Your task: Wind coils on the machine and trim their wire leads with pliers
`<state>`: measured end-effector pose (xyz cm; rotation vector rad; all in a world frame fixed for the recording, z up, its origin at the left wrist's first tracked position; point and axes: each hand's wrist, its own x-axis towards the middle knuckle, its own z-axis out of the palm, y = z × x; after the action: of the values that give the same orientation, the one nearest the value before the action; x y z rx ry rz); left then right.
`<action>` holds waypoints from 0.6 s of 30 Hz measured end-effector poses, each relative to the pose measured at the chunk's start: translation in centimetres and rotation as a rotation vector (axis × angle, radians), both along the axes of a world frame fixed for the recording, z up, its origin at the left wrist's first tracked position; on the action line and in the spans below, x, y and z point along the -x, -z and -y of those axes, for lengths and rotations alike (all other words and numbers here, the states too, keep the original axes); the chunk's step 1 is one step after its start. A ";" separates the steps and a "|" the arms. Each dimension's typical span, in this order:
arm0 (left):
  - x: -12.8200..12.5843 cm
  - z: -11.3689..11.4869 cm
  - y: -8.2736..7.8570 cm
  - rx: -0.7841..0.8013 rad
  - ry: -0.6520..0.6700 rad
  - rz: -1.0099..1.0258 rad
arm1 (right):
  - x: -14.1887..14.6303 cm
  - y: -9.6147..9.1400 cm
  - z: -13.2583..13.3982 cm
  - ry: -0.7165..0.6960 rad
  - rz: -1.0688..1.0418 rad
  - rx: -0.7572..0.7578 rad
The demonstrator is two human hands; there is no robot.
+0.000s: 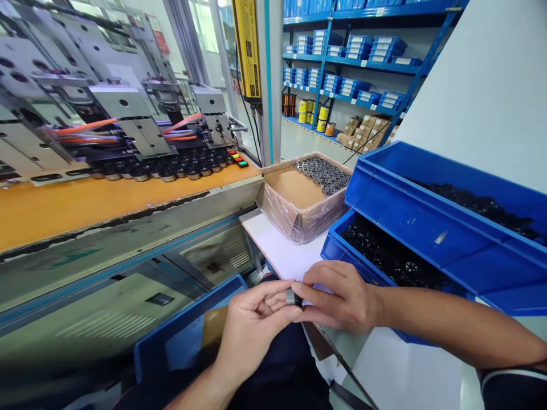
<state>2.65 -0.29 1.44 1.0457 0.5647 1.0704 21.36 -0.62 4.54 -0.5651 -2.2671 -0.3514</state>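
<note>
My left hand (260,319) and my right hand (337,296) meet in front of my lap, both closed on one small part (291,296). It looks like a short metal ring with a black piece on its right side. My left thumb and fingers hold the metal side, while my right fingertips press on the black side. The fingers cover much of it, so its exact kind is hidden. Just beyond my right hand stands a lower blue bin (337,242) with many black plastic pieces inside.
An upper blue bin (427,228) of black parts rests over the lower one. A plastic-lined carton (294,219) holds rows of metal parts. On the left, an orange bench (85,208) carries machinery and a row of black-topped cylindrical parts (171,168). Blue shelving (367,62) stands behind.
</note>
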 end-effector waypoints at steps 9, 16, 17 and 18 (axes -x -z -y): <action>0.0 -0.3 -0.1 -0.480 -0.264 -0.122 | -0.1 -0.6 0.9 -0.042 -0.107 0.118; 2.0 -1.0 0.3 -0.741 -0.367 -0.321 | 0.3 -1.1 0.4 0.074 0.059 0.088; 2.6 -1.0 0.4 -0.752 -0.377 -0.347 | -0.4 -1.8 0.2 0.142 0.094 0.054; 3.2 -1.0 0.4 -0.758 -0.385 -0.363 | -1.5 -2.7 0.0 0.219 0.121 0.018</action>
<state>-0.54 0.76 1.09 1.8705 0.6846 1.4980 22.83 -0.57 7.20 -0.8243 -2.3303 -0.4850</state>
